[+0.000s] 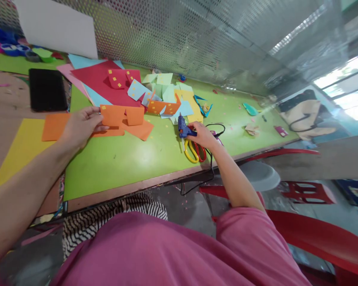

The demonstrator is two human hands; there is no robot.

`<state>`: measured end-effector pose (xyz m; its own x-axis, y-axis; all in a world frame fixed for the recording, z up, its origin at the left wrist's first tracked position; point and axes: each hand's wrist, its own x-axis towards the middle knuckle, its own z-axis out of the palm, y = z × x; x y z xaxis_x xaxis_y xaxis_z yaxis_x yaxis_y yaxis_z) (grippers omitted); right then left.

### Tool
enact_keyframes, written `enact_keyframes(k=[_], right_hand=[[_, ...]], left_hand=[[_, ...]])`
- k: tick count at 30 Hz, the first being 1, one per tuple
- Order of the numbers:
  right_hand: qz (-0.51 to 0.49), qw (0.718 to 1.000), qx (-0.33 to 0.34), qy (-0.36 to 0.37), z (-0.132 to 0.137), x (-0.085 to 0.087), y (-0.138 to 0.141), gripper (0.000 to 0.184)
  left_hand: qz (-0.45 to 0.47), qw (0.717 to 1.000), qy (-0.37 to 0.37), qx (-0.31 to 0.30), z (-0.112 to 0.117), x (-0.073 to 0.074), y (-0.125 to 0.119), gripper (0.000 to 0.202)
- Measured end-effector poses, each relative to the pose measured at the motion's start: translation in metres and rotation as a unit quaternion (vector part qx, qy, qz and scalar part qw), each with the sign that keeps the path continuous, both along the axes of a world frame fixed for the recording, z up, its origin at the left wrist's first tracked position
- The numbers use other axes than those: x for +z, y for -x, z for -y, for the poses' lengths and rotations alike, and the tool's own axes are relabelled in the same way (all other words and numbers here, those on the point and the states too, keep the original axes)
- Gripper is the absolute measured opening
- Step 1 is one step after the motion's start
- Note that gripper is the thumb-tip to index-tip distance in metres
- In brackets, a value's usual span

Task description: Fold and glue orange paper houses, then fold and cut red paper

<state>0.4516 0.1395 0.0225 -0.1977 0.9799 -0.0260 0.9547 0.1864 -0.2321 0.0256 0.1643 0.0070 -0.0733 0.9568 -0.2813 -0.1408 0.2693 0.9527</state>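
My left hand [81, 126] rests on orange paper pieces [123, 119] lying on the green table top [122, 159], fingers pinching the edge of one folded piece. My right hand [203, 136] grips a blue glue gun [182, 129] that stands on the table with its nozzle pointing away from me. Its black cord [210, 167] runs over the table's front edge. Scissors with yellow and red handles [193, 151] lie just beside the right hand.
A pile of coloured paper cut-outs, red [107, 81], light blue and yellow, lies behind the orange pieces. A black tablet [47, 89] and a yellow sheet [20, 149] sit at left. A perforated metal screen [181, 35] backs the table. Red plastic chairs [301, 234] stand at right.
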Motion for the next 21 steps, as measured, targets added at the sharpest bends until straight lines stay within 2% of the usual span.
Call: enact_keyframes(k=[5,8,10,12,15,18,21], right_hand=[[-0.003,1.000,-0.001,-0.005,0.022,-0.003,-0.009,0.045],[0.022,0.999,0.016,0.016,0.029,0.010,-0.011,0.049],[0.029,0.999,0.025,0.004,0.029,0.023,-0.005,0.051],[0.015,0.999,0.024,-0.044,0.023,0.032,0.008,0.045],[-0.015,0.997,0.021,-0.079,0.005,0.033,0.039,0.022],[-0.009,0.998,0.046,-0.033,-0.018,0.022,0.071,0.011],[0.018,0.999,0.038,0.005,-0.038,0.011,0.090,0.010]], left_hand=[[0.001,1.000,0.006,0.002,-0.001,-0.002,0.001,0.019],[0.001,1.000,0.010,0.000,-0.001,-0.002,0.001,0.021],[0.001,1.000,0.015,0.001,-0.001,-0.002,0.001,0.021],[0.000,1.000,0.017,0.004,-0.001,-0.001,0.001,0.021],[-0.004,1.000,0.018,0.003,0.000,0.000,0.001,0.021],[-0.005,1.000,0.013,-0.005,0.000,0.000,0.002,0.019],[-0.004,1.000,0.011,-0.005,0.000,-0.001,0.002,0.018]])
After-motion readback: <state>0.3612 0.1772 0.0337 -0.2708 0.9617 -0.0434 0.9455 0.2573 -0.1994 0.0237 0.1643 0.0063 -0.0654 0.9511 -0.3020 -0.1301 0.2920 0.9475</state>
